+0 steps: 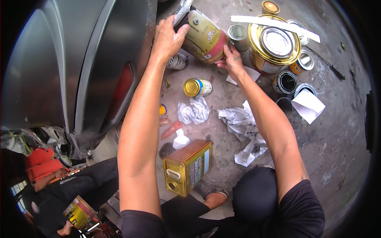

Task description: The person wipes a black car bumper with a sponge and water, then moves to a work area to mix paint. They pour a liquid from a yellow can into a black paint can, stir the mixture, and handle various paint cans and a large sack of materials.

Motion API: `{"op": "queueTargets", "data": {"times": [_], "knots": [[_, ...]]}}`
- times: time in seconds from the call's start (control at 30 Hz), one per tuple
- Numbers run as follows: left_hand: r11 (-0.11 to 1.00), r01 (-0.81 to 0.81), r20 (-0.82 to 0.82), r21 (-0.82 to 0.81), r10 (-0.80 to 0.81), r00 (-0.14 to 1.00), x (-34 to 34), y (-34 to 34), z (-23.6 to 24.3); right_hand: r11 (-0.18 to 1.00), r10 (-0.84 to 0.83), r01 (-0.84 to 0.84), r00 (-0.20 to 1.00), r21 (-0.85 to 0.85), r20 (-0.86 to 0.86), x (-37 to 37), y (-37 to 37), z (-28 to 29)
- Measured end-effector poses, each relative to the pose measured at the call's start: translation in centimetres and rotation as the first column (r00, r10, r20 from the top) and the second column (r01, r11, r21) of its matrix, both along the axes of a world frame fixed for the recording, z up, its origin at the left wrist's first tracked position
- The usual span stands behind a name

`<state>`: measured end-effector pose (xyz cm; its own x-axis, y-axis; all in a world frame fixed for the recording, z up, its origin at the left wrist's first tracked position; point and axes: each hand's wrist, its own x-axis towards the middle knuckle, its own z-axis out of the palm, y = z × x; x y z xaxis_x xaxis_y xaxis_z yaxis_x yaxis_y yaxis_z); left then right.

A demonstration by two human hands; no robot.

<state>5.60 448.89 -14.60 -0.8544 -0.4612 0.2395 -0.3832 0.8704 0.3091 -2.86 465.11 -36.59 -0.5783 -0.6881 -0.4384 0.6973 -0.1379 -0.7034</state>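
Note:
Both my hands grip a tilted yellow-green and pink metal tin (204, 35) at the top of the view. My left hand (168, 37) is closed round its upper left end, beside a crumpled piece of clear plastic (183, 10). At the tin's lower right end, my right hand (232, 61) holds it with fingers partly hidden underneath. A grey-labelled can (177, 62) stands just below the tin, next to my left wrist. Close to my right hand are an open small can (237, 32) and a large gold-rimmed paint can (260, 59) with a white-smeared can on top.
A dark car bumper (79, 59) fills the left. On the floor lie a small yellow-lidded can (192, 87), crumpled rags (238, 121), a gold rectangular tin (186, 166) and a white strip (274, 22). An open black paint can (286, 82) stands right. Another person (51, 202) holds a tin at lower left.

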Motion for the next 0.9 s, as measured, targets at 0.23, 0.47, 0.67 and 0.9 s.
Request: {"op": "queueTargets", "data": {"times": [0.23,0.47,0.67,0.9], "knots": [[1.0,0.018,-0.07,-0.016,-0.019,0.997,-0.7,-0.2,-0.7,1.0,-0.019,0.02,1.0,0.02,-0.02,-0.8,0.4,-0.7],[0.997,-0.037,-0.145,0.075,0.048,0.988,0.1,-1.0,-1.7,0.994,-0.001,0.013,0.994,-0.11,0.11,1.6,0.9,3.1],[0.998,-0.034,-0.149,0.048,0.04,0.988,-0.2,-0.7,-1.1,0.994,0.029,-0.026,0.999,-0.111,0.018,0.2,0.8,2.2],[0.997,0.01,-0.183,-0.083,-0.025,0.983,-0.4,-0.4,-1.5,0.995,0.057,-0.055,0.998,-0.082,0.023,1.1,0.0,0.1]]}}
